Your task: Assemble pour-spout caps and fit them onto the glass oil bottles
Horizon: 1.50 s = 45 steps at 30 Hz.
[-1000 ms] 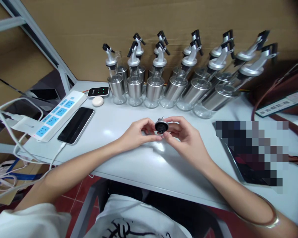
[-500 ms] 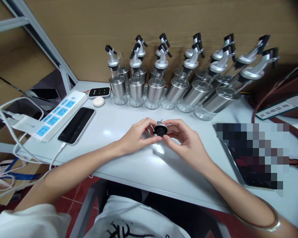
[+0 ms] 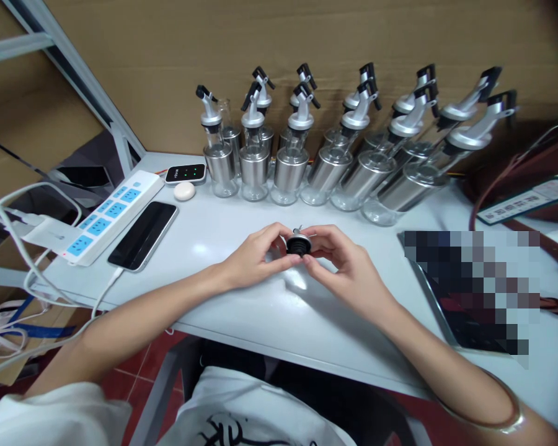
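A pourer stopper (image 3: 299, 243) with a ribbed black plug and a silver collar is held above the middle of the table, its plug end facing me. My left hand (image 3: 260, 254) pinches it from the left and my right hand (image 3: 341, 257) from the right, fingers curled round the far side. Part of its spout is hidden behind the collar and fingers. Beyond my hands stand several glass oil bottles (image 3: 290, 167) with steel sleeves, in two rows. Most carry silver pourers with black levers; one bottle (image 3: 224, 110) in the back row at the left has a bare neck.
Left on the white table (image 3: 260, 322) are a power strip (image 3: 109, 217), a charging phone (image 3: 144, 235), a small black-faced device (image 3: 186, 173) and a pale round case (image 3: 184, 191). A dark tablet (image 3: 451, 310), partly blurred out, lies at right near a brown bag (image 3: 530, 161).
The stopper has tilted slightly between my fingers, so its plug end points more downward. Both hands keep hold of it in nearly the same place. The bottles have not moved.
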Available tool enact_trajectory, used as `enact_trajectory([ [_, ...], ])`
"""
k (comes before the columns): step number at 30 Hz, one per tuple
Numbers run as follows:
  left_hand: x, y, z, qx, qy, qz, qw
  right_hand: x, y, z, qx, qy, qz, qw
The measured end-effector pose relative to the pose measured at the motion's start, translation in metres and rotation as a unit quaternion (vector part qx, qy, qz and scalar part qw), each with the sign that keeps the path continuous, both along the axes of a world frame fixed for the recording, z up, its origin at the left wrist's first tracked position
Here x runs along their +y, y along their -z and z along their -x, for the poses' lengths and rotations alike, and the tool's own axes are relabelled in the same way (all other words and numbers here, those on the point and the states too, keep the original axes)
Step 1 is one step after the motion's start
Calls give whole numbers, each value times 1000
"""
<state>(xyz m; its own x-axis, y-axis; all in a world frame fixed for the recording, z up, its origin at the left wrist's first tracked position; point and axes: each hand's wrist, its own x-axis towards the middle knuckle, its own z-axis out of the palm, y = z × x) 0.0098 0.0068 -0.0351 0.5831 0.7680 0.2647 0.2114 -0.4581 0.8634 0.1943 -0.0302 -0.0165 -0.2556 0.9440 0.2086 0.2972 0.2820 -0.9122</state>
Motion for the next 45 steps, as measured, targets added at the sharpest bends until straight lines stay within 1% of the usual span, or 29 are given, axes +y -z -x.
enact_trajectory([
  [11, 0, 1, 0, -13, -3, -5, 1000, -1, 1, -2, -22, -16, 10, 1000],
  [15, 0, 1, 2, 43, 6, -10, 999, 1, 1, -2, -55, -25, 6, 998],
  [19, 1, -1, 3, 125, 32, -51, 990, 1, 1, -2, -124, -52, -14, 991],
  [21, 2, -2, 3, 142, 40, -70, 987, 1, 1, -3, -139, -67, -21, 988],
  [23, 2, -3, 3, 130, 38, -68, 988, 1, 1, -3, -121, -72, -18, 990],
  [26, 2, -3, 4, 80, 33, -55, 995, 0, 0, -2, -66, -51, -19, 996],
  [30, 2, -1, 5, 34, 31, -72, 996, -2, 1, 1, -24, -29, -28, 999],
  [34, 3, 2, 4, 15, 15, -82, 996, -1, 2, 3, 68, -26, 19, 997],
  [39, 5, 3, 4, -7, 11, -82, 997, 2, 2, 4, 152, 22, 84, 985],
  [42, 4, 3, 4, -17, 11, -75, 997, 2, 2, 5, 174, 49, 100, 978],
  [45, 4, 2, 4, -18, 11, -69, 997, 2, 1, 4, 166, 70, 99, 979],
])
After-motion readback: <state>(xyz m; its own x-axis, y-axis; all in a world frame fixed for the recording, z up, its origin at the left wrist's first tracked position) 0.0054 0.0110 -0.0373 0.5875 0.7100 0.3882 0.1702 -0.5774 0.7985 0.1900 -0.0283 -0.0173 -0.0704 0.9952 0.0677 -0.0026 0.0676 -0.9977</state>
